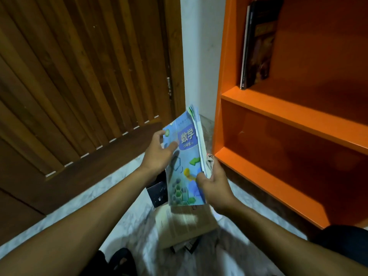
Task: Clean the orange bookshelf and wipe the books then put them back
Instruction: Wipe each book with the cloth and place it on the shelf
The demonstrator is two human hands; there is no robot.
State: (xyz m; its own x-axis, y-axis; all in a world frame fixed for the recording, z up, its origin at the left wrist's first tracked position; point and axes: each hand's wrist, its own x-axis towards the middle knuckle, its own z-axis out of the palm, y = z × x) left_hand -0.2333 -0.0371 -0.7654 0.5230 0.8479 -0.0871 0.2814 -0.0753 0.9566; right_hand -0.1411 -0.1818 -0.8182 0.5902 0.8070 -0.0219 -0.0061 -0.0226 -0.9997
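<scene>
- My right hand [212, 183] grasps the blue book [184, 156] by its corner, left of the orange bookshelf [278, 108], probably for shelving.
- My left hand [158, 151] pinches its cover, steadying it.

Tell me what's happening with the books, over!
Left hand, right hand grip blue book. Dark book stands on orange bookshelf. Beige book on floor beneath.

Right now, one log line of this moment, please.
left hand: holds blue book | right hand: grips it | orange bookshelf: one dark book
</scene>
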